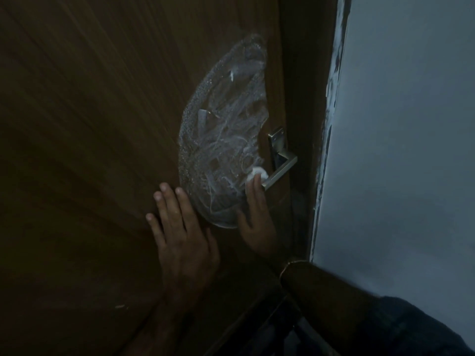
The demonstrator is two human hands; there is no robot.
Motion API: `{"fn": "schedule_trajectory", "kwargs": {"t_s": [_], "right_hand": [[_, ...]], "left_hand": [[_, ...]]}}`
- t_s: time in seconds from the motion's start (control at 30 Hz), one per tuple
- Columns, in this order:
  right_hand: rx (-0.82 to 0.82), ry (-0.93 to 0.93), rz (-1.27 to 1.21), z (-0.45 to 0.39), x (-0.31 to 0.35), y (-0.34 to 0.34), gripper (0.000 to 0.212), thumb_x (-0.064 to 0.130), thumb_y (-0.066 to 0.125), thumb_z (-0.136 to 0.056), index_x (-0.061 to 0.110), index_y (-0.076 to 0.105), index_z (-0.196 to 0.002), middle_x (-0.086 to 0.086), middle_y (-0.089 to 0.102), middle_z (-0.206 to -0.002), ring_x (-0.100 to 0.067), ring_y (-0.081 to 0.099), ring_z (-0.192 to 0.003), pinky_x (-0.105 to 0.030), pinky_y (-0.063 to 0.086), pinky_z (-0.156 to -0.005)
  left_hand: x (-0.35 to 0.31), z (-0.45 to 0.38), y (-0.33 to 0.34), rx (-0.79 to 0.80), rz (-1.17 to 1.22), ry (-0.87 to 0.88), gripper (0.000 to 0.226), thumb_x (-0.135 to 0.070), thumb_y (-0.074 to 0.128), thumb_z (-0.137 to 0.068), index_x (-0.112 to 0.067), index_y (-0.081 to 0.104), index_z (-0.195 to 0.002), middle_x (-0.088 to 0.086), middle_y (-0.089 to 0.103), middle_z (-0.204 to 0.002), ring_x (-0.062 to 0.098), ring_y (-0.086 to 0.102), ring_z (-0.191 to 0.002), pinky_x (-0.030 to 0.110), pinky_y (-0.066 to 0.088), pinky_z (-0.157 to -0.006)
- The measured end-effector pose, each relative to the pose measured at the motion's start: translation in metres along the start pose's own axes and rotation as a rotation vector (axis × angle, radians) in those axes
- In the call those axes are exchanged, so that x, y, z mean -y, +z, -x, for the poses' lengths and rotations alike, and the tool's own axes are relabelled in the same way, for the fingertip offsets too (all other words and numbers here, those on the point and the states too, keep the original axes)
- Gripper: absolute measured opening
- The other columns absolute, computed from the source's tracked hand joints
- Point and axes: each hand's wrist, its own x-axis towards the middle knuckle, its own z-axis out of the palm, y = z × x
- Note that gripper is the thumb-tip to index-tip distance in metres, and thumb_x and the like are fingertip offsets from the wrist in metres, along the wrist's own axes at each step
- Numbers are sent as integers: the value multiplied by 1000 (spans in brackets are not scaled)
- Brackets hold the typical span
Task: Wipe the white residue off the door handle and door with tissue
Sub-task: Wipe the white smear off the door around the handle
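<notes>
Left hand (180, 232) flat, fingers straight, on wood-grain door (90, 124); right hand (257, 222) presses crumpled tissue (257, 172) against metal handle (280, 170).

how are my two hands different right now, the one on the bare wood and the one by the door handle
The left hand lies flat on bare brown door with fingers spread and holds nothing; the right hand presses a white tissue with straight fingers at the end of the door handle. The left hand sits just outside the white residue; the right hand overlaps its lower edge. Both point upward against the door.
</notes>
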Motion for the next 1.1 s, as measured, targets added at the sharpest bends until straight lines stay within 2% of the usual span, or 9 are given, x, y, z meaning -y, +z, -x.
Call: {"fn": "schedule_trajectory", "kwargs": {"t_s": [0.1, 0.23, 0.4, 0.53, 0.67, 0.8, 0.93, 1.03, 1.1], "right_hand": [[38, -13, 35, 7, 1, -4, 73, 11, 54, -97, 3, 8, -153, -10, -5, -163, -21, -7, -151, -35, -3, -124], [-38, -12, -28, -27, 7, -8, 72, 13, 53, -99, -2, 8, -153, -17, -5, -162, -28, -8, -151, -30, -5, -123], [-5, 96, -62, -14, 0, 12, 75, 31, 47, -101, 11, -3, -154, -9, -12, -163, -20, -10, -151, -49, 6, -123], [-145, 97, -144, -29, 20, 17, 75, 41, 40, -102, 5, 2, -155, -8, -16, -163, -21, -11, -151, -31, -3, -123], [-142, 110, -248, -26, 37, 18, 73, 39, 37, -100, 13, -4, -154, -3, -19, -162, -17, -13, -151, -41, 3, -125], [-182, 160, -321, -54, 53, 4, 74, 42, 33, -100, 18, -11, -154, 0, -20, -163, -7, -18, -148, -30, -7, -121], [-94, 265, -317, -39, 50, 4, 73, 57, 23, -101, 25, -16, -154, 1, -18, -163, -15, -16, -150, -36, -10, -122], [-152, 304, -346, -46, 59, 4, 76, 57, 26, -100, 23, -16, -153, 4, -23, -161, -4, -21, -147, -19, -17, -115], [-194, 204, -287, -56, 67, 1, 75, 54, 28, -100, 23, -16, -153, 7, -26, -160, 3, -24, -144, -18, -18, -116]], "left_hand": [[2, 0, -1, -5, 0, 2, 104, -26, 64, -77, -1, -2, -155, 20, -4, -163, 33, -3, -152, 56, 10, -118], [4, -2, 1, 12, -21, 7, 100, -29, 58, -78, -2, 0, -155, 20, -4, -164, 32, -4, -152, 56, 9, -118], [1, 0, 0, 8, 0, -14, 101, -32, 54, -77, -5, -3, -155, 18, -4, -164, 31, -4, -152, 55, 9, -118], [3, -1, -1, 25, -29, 6, 98, -30, 53, -77, -3, -1, -155, 20, 0, -164, 33, -1, -152, 56, 11, -118], [4, 2, -4, 18, -27, -4, 97, -30, 53, -78, -2, 2, -155, 19, -1, -164, 33, 1, -152, 57, 13, -118], [1, -2, -4, 29, -19, -11, 97, -31, 52, -77, -3, 1, -155, 19, 0, -164, 32, 1, -152, 55, 11, -118], [2, -1, -7, 22, -16, -32, 95, -31, 49, -78, -3, 2, -156, 18, -2, -164, 34, 5, -152, 58, 15, -118], [4, -4, -9, 23, -16, -20, 92, -30, 50, -79, -1, 6, -156, 19, 0, -164, 34, 7, -152, 59, 17, -117], [4, -4, -10, 22, -20, -12, 92, -30, 51, -79, -2, 7, -156, 19, 2, -164, 34, 7, -152, 59, 17, -117]]}}
